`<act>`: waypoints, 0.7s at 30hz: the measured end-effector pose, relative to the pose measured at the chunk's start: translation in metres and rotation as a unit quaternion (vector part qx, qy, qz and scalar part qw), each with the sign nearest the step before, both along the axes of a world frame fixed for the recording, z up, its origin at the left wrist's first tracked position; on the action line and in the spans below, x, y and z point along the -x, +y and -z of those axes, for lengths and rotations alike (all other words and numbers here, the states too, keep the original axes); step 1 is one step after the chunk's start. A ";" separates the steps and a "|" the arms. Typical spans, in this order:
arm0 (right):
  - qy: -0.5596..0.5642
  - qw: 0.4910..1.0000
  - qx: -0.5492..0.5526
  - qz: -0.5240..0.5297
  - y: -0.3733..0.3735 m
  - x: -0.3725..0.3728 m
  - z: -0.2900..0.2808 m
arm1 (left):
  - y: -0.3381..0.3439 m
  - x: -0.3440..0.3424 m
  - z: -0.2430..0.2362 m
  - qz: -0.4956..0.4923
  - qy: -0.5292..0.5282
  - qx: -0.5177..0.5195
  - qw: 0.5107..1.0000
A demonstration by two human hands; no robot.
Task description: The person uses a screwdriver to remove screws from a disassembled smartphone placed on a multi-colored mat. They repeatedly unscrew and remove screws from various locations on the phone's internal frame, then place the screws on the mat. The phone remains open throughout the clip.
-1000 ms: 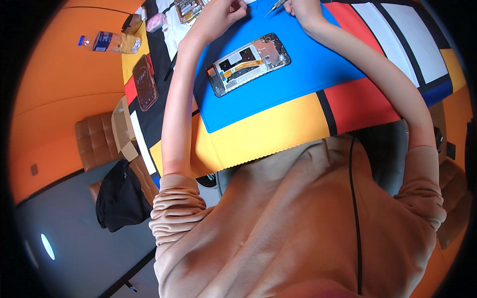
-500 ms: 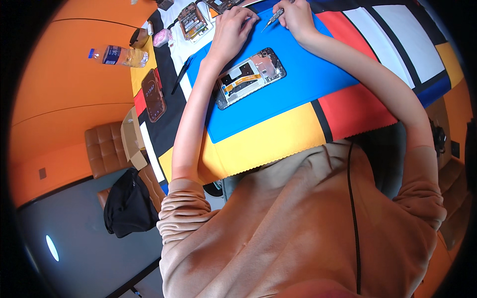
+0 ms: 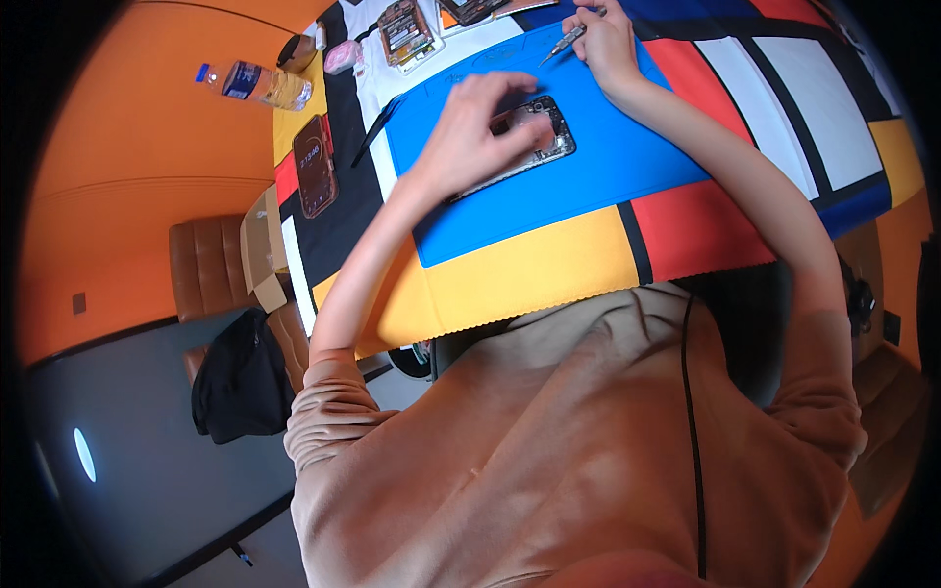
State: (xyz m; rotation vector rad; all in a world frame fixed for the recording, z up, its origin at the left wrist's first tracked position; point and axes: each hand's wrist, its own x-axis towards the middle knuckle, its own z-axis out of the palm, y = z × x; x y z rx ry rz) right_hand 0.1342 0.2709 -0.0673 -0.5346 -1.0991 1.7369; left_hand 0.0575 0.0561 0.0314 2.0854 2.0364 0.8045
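Observation:
An opened phone (image 3: 561, 125) with its insides showing lies on the blue mat (image 3: 529, 211). My left hand (image 3: 475, 137) reaches over it with thumb and fingers spread, covering most of its middle and left part. Nothing shows between those fingers; whether the thumb touches the phone I cannot tell. Farther back on the right, my right hand (image 3: 610, 54) grips a slim grey precision screwdriver (image 3: 566, 43), its thin tip slanting down to the left above the mat.
Black tweezers (image 3: 372, 132) lie at the mat's left edge. A whole phone (image 3: 315, 167), a water bottle (image 3: 257, 85) on its side and a pink packet (image 3: 343, 57) are on the left. Disassembled phone parts (image 3: 407, 34) sit at the back.
My left hand has come from the back of the mat toward me, over the opened phone, and its fingers have spread. My right hand still holds the screwdriver. The whole view has shifted slightly.

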 end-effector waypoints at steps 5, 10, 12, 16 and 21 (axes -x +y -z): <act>-0.004 0.998 -0.011 -0.055 0.004 -0.005 -0.001 | -0.025 -0.013 0.019 -0.009 0.077 -0.049 0.996; -0.088 0.987 -0.018 -0.132 0.009 -0.027 -0.017 | -0.028 -0.016 0.024 -0.037 0.079 -0.059 0.994; -0.081 0.984 -0.022 -0.155 0.009 -0.033 -0.020 | -0.028 -0.014 0.025 -0.028 0.077 -0.071 0.994; -0.071 0.984 -0.067 -0.148 0.002 -0.036 -0.023 | -0.032 -0.011 0.025 -0.004 0.089 -0.089 0.992; -0.051 0.981 -0.154 -0.103 -0.017 -0.046 -0.045 | -0.039 -0.008 0.026 -0.002 0.063 -0.068 0.996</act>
